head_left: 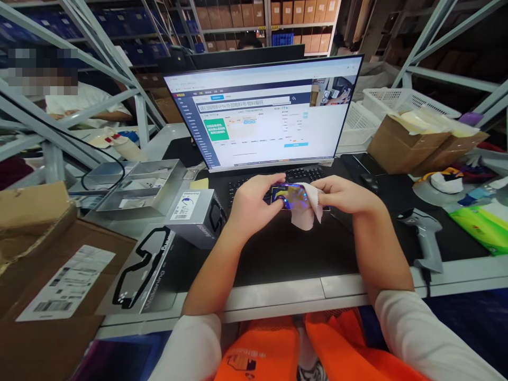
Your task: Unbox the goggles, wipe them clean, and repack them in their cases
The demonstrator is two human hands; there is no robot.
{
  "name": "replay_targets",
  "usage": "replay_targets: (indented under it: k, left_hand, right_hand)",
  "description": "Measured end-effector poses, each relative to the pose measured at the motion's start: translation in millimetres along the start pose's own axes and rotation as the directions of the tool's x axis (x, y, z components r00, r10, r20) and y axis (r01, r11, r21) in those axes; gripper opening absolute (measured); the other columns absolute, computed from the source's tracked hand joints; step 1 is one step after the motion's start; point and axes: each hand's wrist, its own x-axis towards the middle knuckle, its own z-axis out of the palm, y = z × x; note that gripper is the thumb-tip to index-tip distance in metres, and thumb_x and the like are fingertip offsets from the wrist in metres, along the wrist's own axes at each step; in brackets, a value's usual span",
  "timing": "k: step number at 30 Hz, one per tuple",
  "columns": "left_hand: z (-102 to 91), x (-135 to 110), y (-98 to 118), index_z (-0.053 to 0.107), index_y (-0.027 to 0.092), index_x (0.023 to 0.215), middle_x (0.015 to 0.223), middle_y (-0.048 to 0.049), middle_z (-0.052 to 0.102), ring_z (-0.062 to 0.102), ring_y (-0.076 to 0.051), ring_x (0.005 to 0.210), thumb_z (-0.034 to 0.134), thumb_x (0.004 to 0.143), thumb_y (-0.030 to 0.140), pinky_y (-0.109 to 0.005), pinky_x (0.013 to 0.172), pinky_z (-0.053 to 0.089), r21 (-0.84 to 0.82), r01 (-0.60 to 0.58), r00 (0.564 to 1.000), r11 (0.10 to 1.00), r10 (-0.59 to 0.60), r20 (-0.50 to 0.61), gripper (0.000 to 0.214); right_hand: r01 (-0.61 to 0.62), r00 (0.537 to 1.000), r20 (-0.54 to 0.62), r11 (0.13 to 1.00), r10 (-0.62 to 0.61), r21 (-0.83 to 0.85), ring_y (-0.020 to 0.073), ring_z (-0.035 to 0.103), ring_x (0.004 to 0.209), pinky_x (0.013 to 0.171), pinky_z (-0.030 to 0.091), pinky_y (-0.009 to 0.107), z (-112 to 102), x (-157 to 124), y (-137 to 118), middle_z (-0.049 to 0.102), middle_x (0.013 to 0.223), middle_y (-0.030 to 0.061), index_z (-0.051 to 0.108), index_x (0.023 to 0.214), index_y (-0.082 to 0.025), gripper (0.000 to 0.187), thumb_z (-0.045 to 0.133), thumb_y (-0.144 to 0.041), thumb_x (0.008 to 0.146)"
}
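Over the front of the black desk mat, my left hand (252,203) is closed around one end of a shiny mirrored lens (294,197) with purple, blue and gold reflections. Whether it belongs to goggles or glasses cannot be made out. My right hand (344,194) pinches a pale pinkish wiping cloth (304,218) against the lens's right end, and the cloth hangs below it. Behind both hands lies a black keyboard (304,174), partly covered by them. To the left of my left hand stands a grey box (194,218) with a white label.
A monitor (262,121) stands behind the keyboard. On the left are a flat box with a goggle outline (138,270), an open carton (59,264) and a grey tray (148,185). A barcode scanner (424,238), mouse (370,182) and green packet (482,225) lie right. Another person sits far left.
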Motion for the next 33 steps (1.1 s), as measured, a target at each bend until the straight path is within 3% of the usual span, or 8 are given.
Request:
replay_targets:
  k: [4, 8, 10, 16, 22, 28, 30, 33]
  left_hand:
    - [4.8, -1, 4, 0.075, 0.025, 0.111, 0.111, -0.0043, 0.078, 0.073, -0.024, 0.104, 0.067, 0.076, 0.013, -0.039, 0.098, 0.056, 0.035, 0.006, 1.000, 0.999, -0.006, -0.017, 0.038]
    - [16.0, -1, 8, 0.075, 0.023, 0.107, 0.110, -0.0062, 0.079, 0.073, -0.026, 0.103, 0.064, 0.079, 0.012, -0.040, 0.095, 0.056, 0.095, -0.080, 0.996, 0.992, 0.075, 0.056, 0.032]
    - [13.4, 0, 6, 0.075, 0.021, 0.106, 0.108, -0.0066, 0.079, 0.074, -0.025, 0.101, 0.066, 0.078, 0.013, -0.039, 0.093, 0.057, 0.087, -0.078, 0.996, 0.993, 0.073, 0.060, 0.031]
    - [-6.4, 1, -1, 0.074, 0.022, 0.110, 0.107, -0.0019, 0.079, 0.075, -0.020, 0.098, 0.069, 0.074, 0.012, -0.034, 0.094, 0.059, 0.070, 0.088, 0.996, 0.994, -0.089, 0.007, 0.038]
    - [10.6, 0, 6, 0.074, 0.019, 0.105, 0.104, -0.0052, 0.079, 0.075, -0.022, 0.096, 0.066, 0.079, 0.011, -0.036, 0.088, 0.060, 0.183, -0.151, 0.988, 0.971, 0.142, 0.060, 0.028]
    - [1.1, 1, 0, 0.073, 0.020, 0.108, 0.105, -0.0034, 0.080, 0.075, -0.020, 0.097, 0.070, 0.075, 0.010, -0.034, 0.092, 0.060, 0.113, -0.046, 0.999, 0.992, 0.044, 0.021, 0.035]
    - [5.6, -1, 3, 0.073, 0.019, 0.107, 0.105, -0.0043, 0.080, 0.075, -0.021, 0.097, 0.070, 0.075, 0.009, -0.035, 0.091, 0.060, 0.130, -0.078, 0.997, 0.988, 0.078, 0.006, 0.033]
    - [19.6, -3, 9, 0.072, 0.017, 0.101, 0.102, -0.0067, 0.079, 0.075, -0.023, 0.094, 0.067, 0.080, 0.010, -0.037, 0.088, 0.060, 0.197, -0.161, 0.986, 0.967, 0.166, -0.007, 0.023]
  right_hand:
    - [0.001, 1.000, -0.029, 1.000, -0.001, 0.020, 0.0181, 0.063, 0.069, 0.065, 0.049, 0.027, 7, 1, -3, 0.071, 0.077, 0.0044, 0.069, 0.085, -0.015, 0.030, 0.074, -0.044, 0.080]
    - [0.007, 0.992, -0.121, 0.994, -0.020, -0.108, 0.0174, 0.061, 0.069, 0.063, 0.047, 0.026, 21, 7, -9, 0.068, 0.075, 0.0023, 0.066, 0.080, -0.016, 0.020, 0.066, -0.036, 0.082]
    - [0.021, 0.994, -0.100, 0.991, -0.034, -0.129, 0.0174, 0.060, 0.071, 0.063, 0.047, 0.026, 16, 7, -6, 0.067, 0.077, 0.0021, 0.067, 0.082, -0.016, 0.022, 0.065, -0.038, 0.082]
    - [0.019, 1.000, 0.010, 0.999, -0.019, -0.025, 0.0170, 0.057, 0.069, 0.061, 0.045, 0.027, -2, 4, 4, 0.066, 0.079, 0.0049, 0.064, 0.085, -0.014, 0.036, 0.072, -0.048, 0.080]
    - [0.048, 0.992, -0.110, 0.988, -0.065, -0.149, 0.0148, 0.052, 0.065, 0.059, 0.040, 0.026, 22, 16, -3, 0.061, 0.072, 0.0018, 0.060, 0.077, -0.016, 0.020, 0.063, -0.036, 0.082]
    - [0.026, 1.000, 0.014, 0.996, -0.025, -0.081, 0.0182, 0.059, 0.070, 0.061, 0.043, 0.027, 4, 9, 4, 0.068, 0.083, 0.0061, 0.063, 0.086, -0.014, 0.031, 0.065, -0.045, 0.083]
    - [0.005, 1.000, -0.020, 0.995, -0.007, -0.097, 0.0190, 0.060, 0.072, 0.062, 0.045, 0.027, 7, 9, 2, 0.069, 0.083, 0.0062, 0.063, 0.086, -0.015, 0.029, 0.065, -0.043, 0.083]
    - [-0.005, 0.980, -0.196, 0.974, -0.041, -0.225, 0.0171, 0.057, 0.066, 0.061, 0.043, 0.027, 25, 13, -5, 0.065, 0.072, 0.0036, 0.059, 0.076, -0.017, 0.026, 0.061, -0.041, 0.086]
